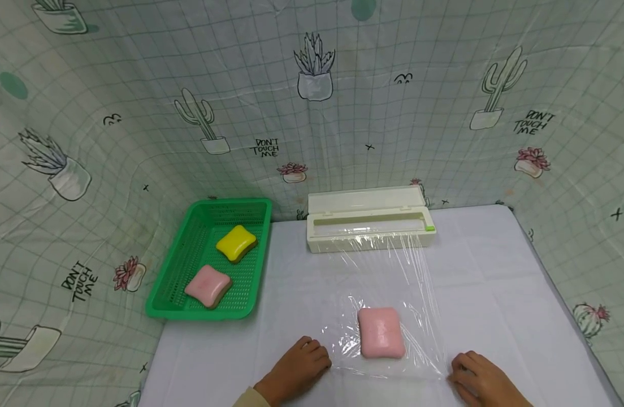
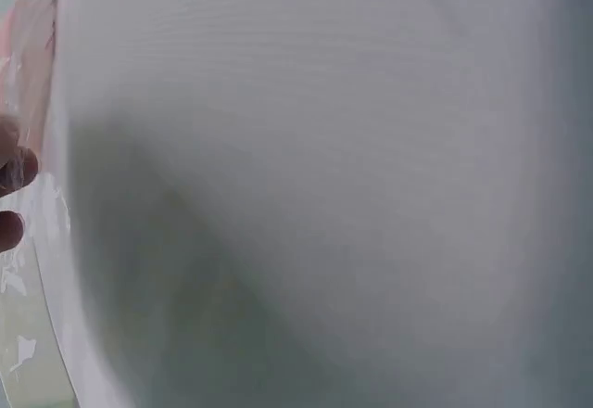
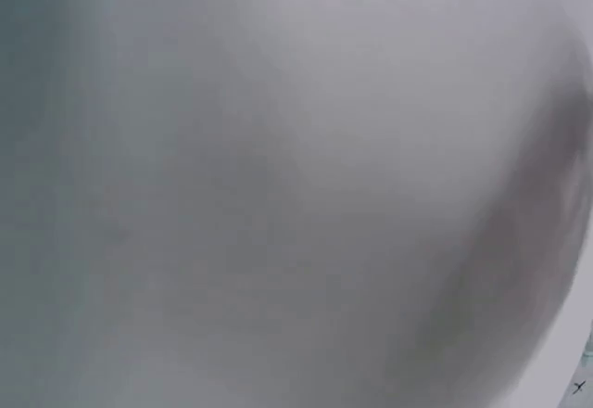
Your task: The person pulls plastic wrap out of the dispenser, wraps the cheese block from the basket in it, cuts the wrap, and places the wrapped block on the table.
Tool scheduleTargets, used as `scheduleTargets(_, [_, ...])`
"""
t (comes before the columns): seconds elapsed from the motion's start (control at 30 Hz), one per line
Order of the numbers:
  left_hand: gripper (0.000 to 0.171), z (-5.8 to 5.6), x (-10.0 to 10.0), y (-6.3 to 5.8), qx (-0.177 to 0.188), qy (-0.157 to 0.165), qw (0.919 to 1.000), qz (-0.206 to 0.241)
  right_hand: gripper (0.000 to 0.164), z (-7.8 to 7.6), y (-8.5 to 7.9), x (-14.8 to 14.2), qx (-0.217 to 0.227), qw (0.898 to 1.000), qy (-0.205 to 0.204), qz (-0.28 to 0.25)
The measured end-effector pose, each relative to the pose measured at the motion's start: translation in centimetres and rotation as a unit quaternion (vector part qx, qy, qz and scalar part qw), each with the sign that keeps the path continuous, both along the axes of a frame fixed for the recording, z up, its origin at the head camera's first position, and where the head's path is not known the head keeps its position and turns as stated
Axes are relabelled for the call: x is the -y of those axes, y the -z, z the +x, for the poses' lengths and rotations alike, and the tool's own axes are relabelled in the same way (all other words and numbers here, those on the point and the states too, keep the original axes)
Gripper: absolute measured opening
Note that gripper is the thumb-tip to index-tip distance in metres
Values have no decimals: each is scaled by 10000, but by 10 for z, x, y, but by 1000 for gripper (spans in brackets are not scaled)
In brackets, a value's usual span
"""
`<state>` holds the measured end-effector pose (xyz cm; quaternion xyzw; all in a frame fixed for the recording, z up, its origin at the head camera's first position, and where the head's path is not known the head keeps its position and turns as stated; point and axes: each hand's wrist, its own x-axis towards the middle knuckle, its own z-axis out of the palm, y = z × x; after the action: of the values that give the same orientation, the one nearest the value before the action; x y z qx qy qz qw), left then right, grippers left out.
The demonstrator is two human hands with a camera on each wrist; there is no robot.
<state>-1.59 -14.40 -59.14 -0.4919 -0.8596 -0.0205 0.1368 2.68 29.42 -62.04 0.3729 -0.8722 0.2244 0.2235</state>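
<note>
A sheet of clear plastic wrap (image 1: 424,339) stretches from a white dispenser box (image 1: 371,243) toward the near side of the table. A pink bar of soap (image 1: 382,333) lies within the sheet's area; whether it is on or under the film I cannot tell. My left hand (image 1: 300,367) pinches the near left corner of the wrap, and its fingertips (image 2: 13,169) show beside the pink soap in the left wrist view. At the near right corner, my right hand (image 1: 485,380) pinches the film with curled fingers. The right wrist view is mostly a blur.
A green basket (image 1: 263,265) at the left holds a yellow soap bar (image 1: 236,243) and another pink soap bar (image 1: 208,285). The dispenser's lid (image 1: 365,199) stands raised at the back. A cactus-print cloth (image 1: 368,124) hangs around the white table (image 1: 490,271).
</note>
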Motion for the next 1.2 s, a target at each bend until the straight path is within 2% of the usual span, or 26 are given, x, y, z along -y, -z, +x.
scheduleTargets(0.1, [12, -2, 0, -1, 273, -234, 9982, 487, 52, -4, -5, -2, 121, 9995, 141, -273])
scheduleTargets(0.2, [12, -6, -2, -2, 586, -483, 9925, 961, 48, -10, -11, -4, 349, 9978, 375, -424])
scheduleTargets(0.33, [12, -14, -4, -3, 979, -822, 9802, 1509, 38, -19, -21, -5, 749, 9936, 673, -515])
scheduleTargets(0.43, [13, -19, -7, -5, 1212, -1025, 9694, 1871, 14, -26, -27, -3, 1025, 9891, 903, -544])
scheduleTargets(0.47, [13, -21, -8, -5, 1277, -1090, 9664, 1945, 12, -28, -28, -2, 1111, 9871, 1033, -503])
scheduleTargets(0.5, [14, -22, -9, -6, 1329, -1151, 9640, 1996, 18, -30, -29, 0, 1196, 9850, 1157, -450])
scheduleTargets(0.6, [13, -26, -11, -6, 1472, -1276, 9599, 2018, 35, -36, -29, 4, 1424, 9788, 1461, -202])
scheduleTargets(0.77, [9, -29, -13, -4, 1917, -1505, 9542, 1736, 37, -44, -22, 10, 1800, 9700, 1627, 136])
scheduleTargets(0.9, [5, -31, -14, -3, 2210, -1685, 9494, 1461, 31, -47, -21, 16, 1972, 9628, 1777, 511])
scheduleTargets(1.03, [5, -33, -16, -1, 2285, -1739, 9487, 1321, 25, -48, -23, 21, 1988, 9589, 1873, 774])
scheduleTargets(1.2, [6, -31, -16, 0, 2115, -1730, 9538, 1247, 23, -47, -24, 22, 2027, 9555, 1983, 812])
